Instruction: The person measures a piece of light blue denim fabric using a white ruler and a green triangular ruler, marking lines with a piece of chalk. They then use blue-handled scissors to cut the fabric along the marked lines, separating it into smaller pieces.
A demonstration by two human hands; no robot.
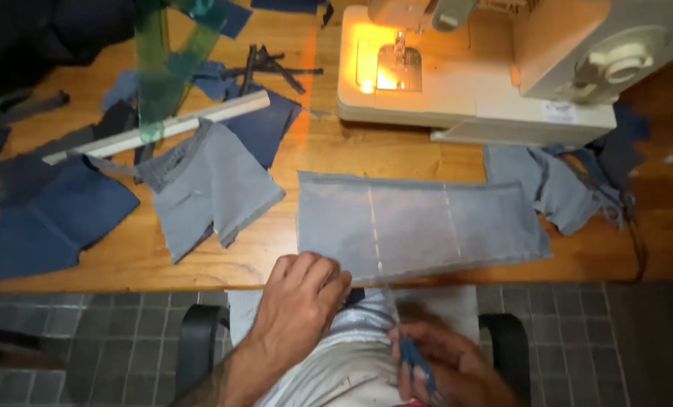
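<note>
Cutting step, by look of it: your left hand (pixel 299 294) pins near edge of long grey-blue denim panel with two chalk lines (pixel 419 224), centre frame on wooden table (pixel 367 154); your right hand (pixel 446 365), lower centre, blurred, closed on blue-handled scissors (pixel 416 360) just below panel edge; next calls for blades aligned to left chalk line

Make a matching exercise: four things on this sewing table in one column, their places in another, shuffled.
Things:
1. sewing machine
2. grey denim panel
3. green set square
4. dark blue fabric piece

Places:
A. far left of the table
B. front edge, under the left hand
C. back right
D. standing upright, back left

Pairs: 1-C, 2-B, 3-D, 4-A
</note>
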